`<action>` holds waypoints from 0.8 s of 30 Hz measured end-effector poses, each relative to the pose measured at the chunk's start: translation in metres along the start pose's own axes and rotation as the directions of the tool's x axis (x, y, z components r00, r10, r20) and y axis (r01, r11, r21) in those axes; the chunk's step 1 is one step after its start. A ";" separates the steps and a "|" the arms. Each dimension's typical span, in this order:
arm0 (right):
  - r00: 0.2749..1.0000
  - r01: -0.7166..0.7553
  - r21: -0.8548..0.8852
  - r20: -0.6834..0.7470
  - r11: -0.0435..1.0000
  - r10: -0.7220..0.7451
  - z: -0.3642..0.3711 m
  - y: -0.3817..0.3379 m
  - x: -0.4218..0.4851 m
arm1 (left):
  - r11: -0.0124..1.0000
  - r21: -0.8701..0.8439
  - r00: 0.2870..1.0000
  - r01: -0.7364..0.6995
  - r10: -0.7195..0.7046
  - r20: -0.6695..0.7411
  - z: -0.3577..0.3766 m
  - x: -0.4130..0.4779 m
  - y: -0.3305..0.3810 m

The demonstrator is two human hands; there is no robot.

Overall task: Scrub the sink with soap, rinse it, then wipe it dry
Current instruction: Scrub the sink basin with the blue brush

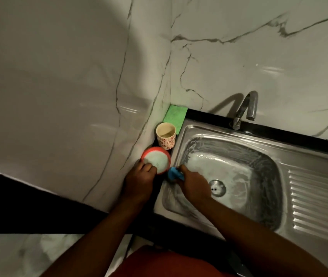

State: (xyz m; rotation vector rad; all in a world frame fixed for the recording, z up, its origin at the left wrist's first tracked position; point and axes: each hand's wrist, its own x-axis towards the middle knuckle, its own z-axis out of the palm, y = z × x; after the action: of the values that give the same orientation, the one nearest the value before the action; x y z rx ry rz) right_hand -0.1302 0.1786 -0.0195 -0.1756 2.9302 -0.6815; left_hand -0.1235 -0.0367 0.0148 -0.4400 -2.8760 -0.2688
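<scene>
Left hand [139, 179] grip holds the soap tub [156, 159], right hand [195, 186] pinches the blue sponge [172, 172]; rub sink [263, 170] corners hard

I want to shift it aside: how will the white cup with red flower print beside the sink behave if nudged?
The white cup with red flower print looks ceramic: probably stiff, breakable. Upright on the narrow ledge by the steel sink, it might tip in. It seems to hold liquid that could spill.

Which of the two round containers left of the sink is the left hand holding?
The red tub of white soap, nearer the camera: the left hand grips its near rim. The flower-patterned cup behind it stands untouched.
</scene>
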 end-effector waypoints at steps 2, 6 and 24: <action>0.993 0.049 0.033 0.101 0.998 -0.052 0.013 -0.003 -0.026 | 1.000 -0.009 1.000 0.006 -0.006 -0.014 -0.001 0.000 0.000; 0.977 0.081 0.036 0.197 0.996 -0.086 0.018 -0.003 -0.055 | 0.999 -0.014 0.996 0.039 -0.038 0.080 -0.004 -0.001 0.001; 0.977 0.177 -0.016 0.120 0.984 -0.174 0.017 0.018 -0.014 | 0.971 0.040 0.950 0.237 -0.240 0.199 -0.038 -0.009 0.021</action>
State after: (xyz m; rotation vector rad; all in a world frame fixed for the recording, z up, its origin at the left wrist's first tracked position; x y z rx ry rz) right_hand -0.1151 0.1894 -0.0408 -0.4664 2.8335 -0.6310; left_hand -0.1021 -0.0278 0.0518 -0.1204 -3.1311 -0.2539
